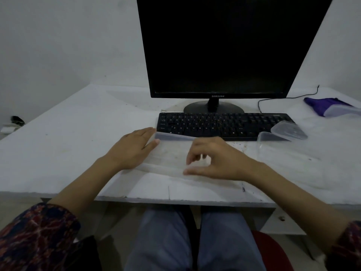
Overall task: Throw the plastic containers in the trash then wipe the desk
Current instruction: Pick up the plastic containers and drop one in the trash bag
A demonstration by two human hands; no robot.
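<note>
Both hands, left and right, grip a clear plastic container resting on the white, speckled surface. Just beyond lies a keyboard; two more containers sit right. A monitor fronts the bare wall.

A plain office workstation: a white desk against a bare wall, with a dark monitor at 12 o'clock above a black keyboard.
</note>
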